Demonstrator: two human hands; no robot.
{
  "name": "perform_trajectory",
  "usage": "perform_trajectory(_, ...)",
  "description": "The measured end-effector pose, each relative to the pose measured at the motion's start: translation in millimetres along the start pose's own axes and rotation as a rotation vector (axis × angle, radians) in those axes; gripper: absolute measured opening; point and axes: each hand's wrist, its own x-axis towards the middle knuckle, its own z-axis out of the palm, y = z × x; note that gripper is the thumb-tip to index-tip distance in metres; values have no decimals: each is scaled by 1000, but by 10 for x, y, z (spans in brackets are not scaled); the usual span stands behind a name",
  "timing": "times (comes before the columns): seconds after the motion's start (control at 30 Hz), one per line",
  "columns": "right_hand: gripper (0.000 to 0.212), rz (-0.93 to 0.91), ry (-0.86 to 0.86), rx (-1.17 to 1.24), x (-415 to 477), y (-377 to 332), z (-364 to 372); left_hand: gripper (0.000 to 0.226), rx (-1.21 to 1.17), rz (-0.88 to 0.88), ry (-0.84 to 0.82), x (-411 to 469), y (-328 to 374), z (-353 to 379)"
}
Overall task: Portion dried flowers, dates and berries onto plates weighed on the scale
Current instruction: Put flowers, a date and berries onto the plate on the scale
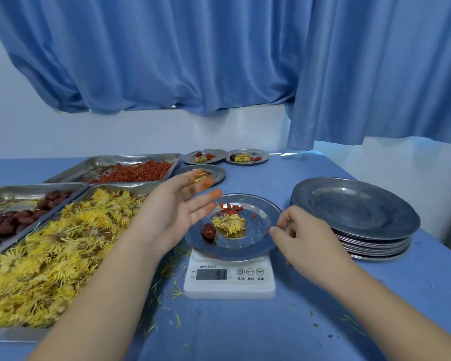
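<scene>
The scale (229, 289) sits near the middle of the table (245, 332), a little toward the front edge, and carries the plate (261, 233). On the plate lie one flower (228, 224) in the middle, one date (208, 231) at its left and a small heap of berries (231, 207) at the far side, so the portion looks made up.

The left hand (172, 212) hovers wide open over the plate's left rim, fingers spread, holding nothing. The right hand (300, 238) has its fingers curled at the right rim; I cannot tell whether they pinch it or only touch it.

The step seems to be checking the weight. Any touch on the rim would skew it, so both hands should come clear first. The display's digits are too blurred to trust. If the plate is then lifted, it should go up level or the berries may roll.

Loose petals litter the cloth left of the scale. The flower tray (130, 187), date tray (37, 188) and berry tray (130, 157) fill the left side. A stack (354, 209) of bare plates stands just right of the scale. Three filled plates (264, 158) wait toward the far edge. The nearest one lies right behind the left hand, in the way of a straight carry. A curtain (219, 61) hangs beyond.
</scene>
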Motion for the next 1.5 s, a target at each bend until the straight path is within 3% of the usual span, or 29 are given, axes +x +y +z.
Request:
perform_trajectory(0.37, 9, -65, 17, -85, 25, 54, -26, 17, 151, 27, 82, 167, 2, 75)
perform_trajectory(0.8, 9, -93, 32, -121, 19, 56, -50, 16, -52, -76, 105, 111, -46, 24)
perform_trajectory(1.1, 10, -18, -6, -98, 17, 46, -32, 16, -177, -107, 20, -9, 26, -118)
perform_trajectory(1.37, 12, 318, -86, 344, 22, -23, 18, 16, -247, -136, 58, -101, -31, -245)
perform_trajectory(1.5, 10, 400, -128, 543, 8, -37, 52, 16, -274, -134, 96, -98, -20, -255)
